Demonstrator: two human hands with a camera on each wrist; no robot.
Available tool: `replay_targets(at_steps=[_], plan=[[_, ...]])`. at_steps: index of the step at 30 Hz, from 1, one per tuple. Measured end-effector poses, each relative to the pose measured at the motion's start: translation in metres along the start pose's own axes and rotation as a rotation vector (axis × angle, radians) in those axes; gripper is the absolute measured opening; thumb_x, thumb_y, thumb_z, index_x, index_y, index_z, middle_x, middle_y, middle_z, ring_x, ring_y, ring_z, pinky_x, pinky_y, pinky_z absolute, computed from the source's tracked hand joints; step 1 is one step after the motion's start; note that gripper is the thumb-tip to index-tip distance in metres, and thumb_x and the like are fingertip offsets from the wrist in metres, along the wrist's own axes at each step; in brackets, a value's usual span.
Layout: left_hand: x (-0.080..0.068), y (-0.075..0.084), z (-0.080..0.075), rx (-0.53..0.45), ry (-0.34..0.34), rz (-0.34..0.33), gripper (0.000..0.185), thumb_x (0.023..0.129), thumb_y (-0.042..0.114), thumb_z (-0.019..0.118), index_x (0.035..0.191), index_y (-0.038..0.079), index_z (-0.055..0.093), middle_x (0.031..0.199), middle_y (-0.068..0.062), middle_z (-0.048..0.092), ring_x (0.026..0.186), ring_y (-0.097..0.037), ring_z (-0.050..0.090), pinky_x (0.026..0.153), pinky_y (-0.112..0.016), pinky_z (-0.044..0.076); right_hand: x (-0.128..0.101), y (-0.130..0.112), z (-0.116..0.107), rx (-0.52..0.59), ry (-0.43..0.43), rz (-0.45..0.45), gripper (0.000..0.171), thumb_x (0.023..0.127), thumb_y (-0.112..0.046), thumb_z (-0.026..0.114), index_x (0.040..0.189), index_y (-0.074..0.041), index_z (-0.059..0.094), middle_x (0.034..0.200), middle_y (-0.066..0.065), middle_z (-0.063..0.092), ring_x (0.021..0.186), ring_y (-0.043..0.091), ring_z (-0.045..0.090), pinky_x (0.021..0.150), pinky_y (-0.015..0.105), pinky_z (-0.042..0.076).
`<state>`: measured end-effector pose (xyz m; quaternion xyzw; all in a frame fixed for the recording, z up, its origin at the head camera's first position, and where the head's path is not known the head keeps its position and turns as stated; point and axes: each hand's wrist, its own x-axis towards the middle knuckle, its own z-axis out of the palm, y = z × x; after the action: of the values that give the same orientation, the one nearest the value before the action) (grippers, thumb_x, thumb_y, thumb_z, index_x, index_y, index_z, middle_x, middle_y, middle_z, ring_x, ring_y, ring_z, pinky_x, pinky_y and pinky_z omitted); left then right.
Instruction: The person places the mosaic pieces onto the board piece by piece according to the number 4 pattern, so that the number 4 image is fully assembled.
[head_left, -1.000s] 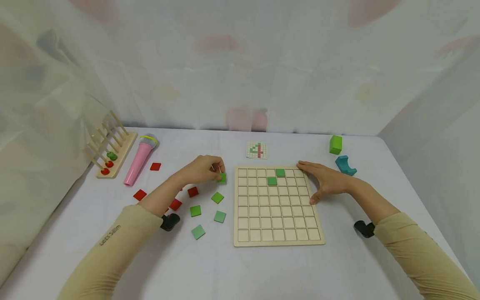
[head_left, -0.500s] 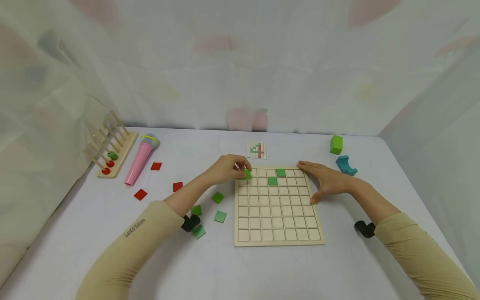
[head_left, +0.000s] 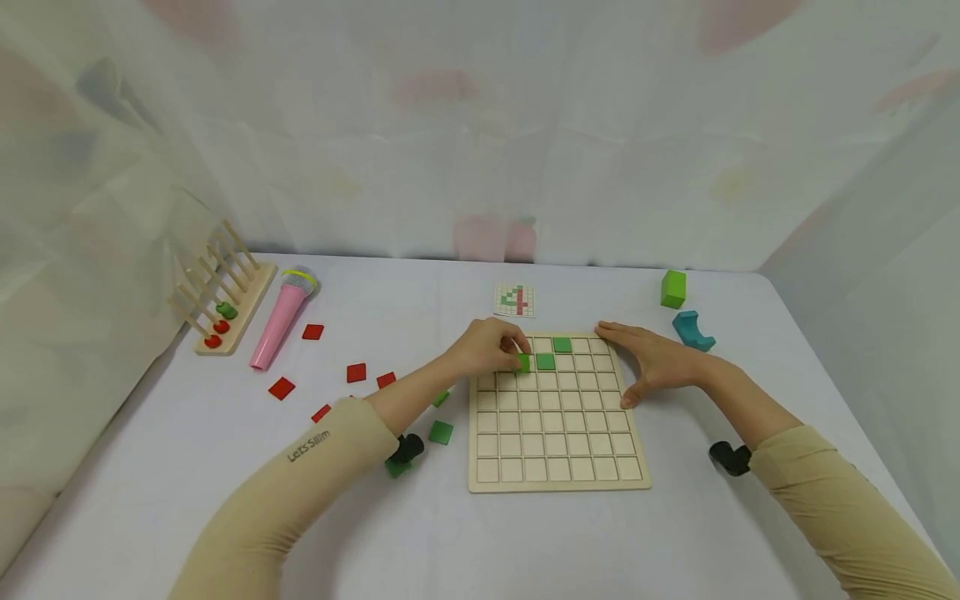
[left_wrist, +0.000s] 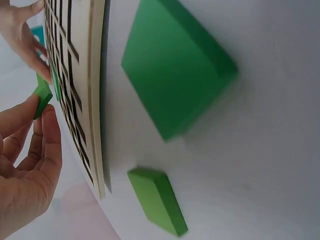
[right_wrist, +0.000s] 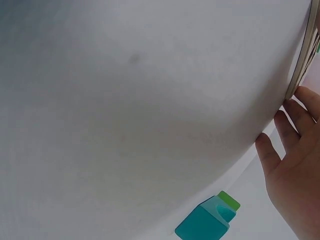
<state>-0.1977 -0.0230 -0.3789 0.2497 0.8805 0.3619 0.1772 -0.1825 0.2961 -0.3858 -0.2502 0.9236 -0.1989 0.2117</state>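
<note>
Left hand (head_left: 489, 347) pinches one green tile (head_left: 523, 363); right hand (head_left: 660, 360), spread, touches one grid board (head_left: 552, 423) holding two green squares (head_left: 546, 362).

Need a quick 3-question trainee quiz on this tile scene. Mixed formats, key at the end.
1. Multiple choice. What colour is the tile pinched by the left hand?
A) red
B) green
C) yellow

2. True or false. In the head view, the pink microphone lies between the peg stand and the grid board.

3. Count. Apart from the tile in the hand, how many green tiles can be seen in the board's squares in the head view?

Key:
1. B
2. True
3. Two
</note>
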Motion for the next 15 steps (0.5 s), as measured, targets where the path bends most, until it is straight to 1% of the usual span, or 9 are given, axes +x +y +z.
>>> replay_targets(at_steps=[4,7,11,15], plan=[[0.001,0.004,0.008,0.002,-0.011,-0.015,0.015,0.084,0.008,0.075,0.098,0.013,0.075,0.081,-0.001,0.068,0.074,-0.01,0.056,0.071,-0.021,0.045,0.0,0.0,0.0,0.005,0.001,-0.018,0.123,0.064,-0.048,0.088,0.156,-0.003,0.021,0.164,0.022,0.017,0.151,0.048,0.013,0.117,0.069,0.016],[0.001,0.005,0.013,0.02,-0.014,-0.004,0.014,0.083,0.008,0.076,0.096,0.013,0.074,0.078,-0.001,0.067,0.072,-0.009,0.055,0.069,-0.02,0.044,-0.001,-0.001,-0.001,0.009,-0.003,-0.021,0.123,0.064,-0.048,0.088,0.156,-0.003,0.021,0.164,0.022,0.016,0.151,0.048,0.013,0.117,0.069,0.016],[0.0,0.006,0.018,0.059,-0.011,0.022,0.012,0.082,0.01,0.078,0.094,0.012,0.074,0.079,-0.001,0.07,0.07,-0.009,0.058,0.068,-0.021,0.045,-0.001,-0.002,-0.001,0.007,-0.004,-0.021,0.123,0.063,-0.047,0.088,0.156,-0.003,0.021,0.165,0.022,0.016,0.151,0.048,0.013,0.117,0.069,0.016],[-0.002,0.007,0.02,0.097,0.003,0.03,0.011,0.081,0.012,0.079,0.091,0.012,0.074,0.08,-0.003,0.073,0.071,-0.011,0.061,0.067,-0.022,0.048,-0.001,-0.001,-0.001,0.005,-0.005,-0.019,0.123,0.064,-0.048,0.088,0.157,-0.003,0.02,0.165,0.022,0.016,0.151,0.048,0.012,0.118,0.069,0.015]])
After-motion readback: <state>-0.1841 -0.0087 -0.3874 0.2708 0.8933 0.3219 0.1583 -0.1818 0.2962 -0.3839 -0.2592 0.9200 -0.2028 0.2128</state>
